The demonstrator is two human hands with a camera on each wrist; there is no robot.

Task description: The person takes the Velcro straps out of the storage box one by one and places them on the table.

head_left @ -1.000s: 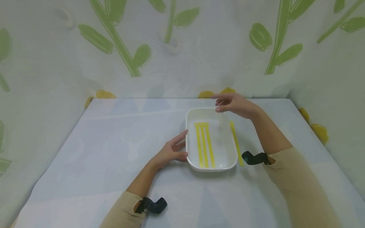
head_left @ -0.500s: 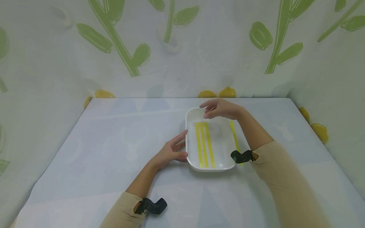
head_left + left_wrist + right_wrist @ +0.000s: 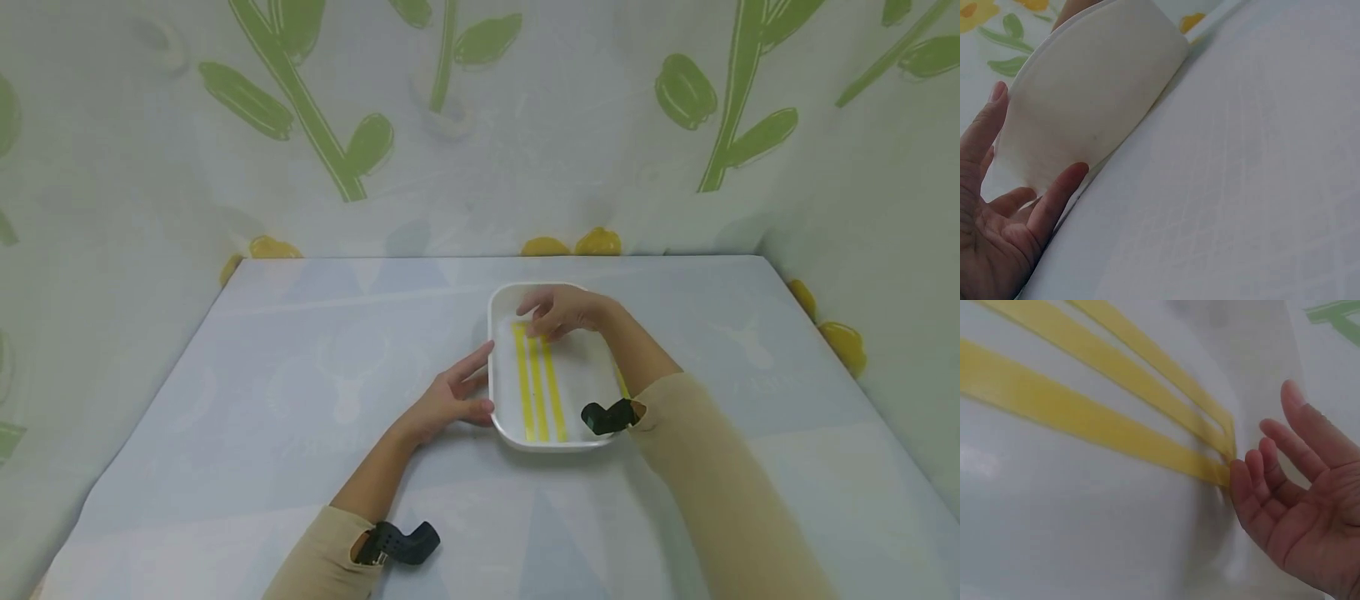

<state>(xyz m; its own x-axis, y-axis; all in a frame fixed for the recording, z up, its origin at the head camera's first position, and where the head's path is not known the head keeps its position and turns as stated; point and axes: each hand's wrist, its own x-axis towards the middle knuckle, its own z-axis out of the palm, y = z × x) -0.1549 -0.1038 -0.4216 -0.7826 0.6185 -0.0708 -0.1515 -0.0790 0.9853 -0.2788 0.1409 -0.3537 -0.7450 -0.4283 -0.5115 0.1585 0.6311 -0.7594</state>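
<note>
A white rectangular dish (image 3: 588, 367) with rounded corners stands on the table. Three long yellow strips (image 3: 523, 387) lie side by side inside it. My left hand (image 3: 446, 404) touches the dish's left wall with spread fingers; the left wrist view shows its fingertips against the outer wall (image 3: 1091, 94). Over the far end of the dish is my right hand (image 3: 566, 310), fingers bent and thumb near the strips' far ends. In the right wrist view, a fingertip of that hand (image 3: 1300, 494) overlaps the ends of the strips (image 3: 1097, 412), with nothing gripped.
Another yellow strip (image 3: 622, 383) lies on the table beside the dish's right wall, mostly hidden by my right forearm. A pale patterned cloth covers the table (image 3: 300, 400). Behind the table's far edge rises a leaf-patterned curtain (image 3: 570, 150).
My right hand has come from beyond the dish's far right rim, moving left and toward me, down to the strips' far ends. My left hand and the dish stay put.
</note>
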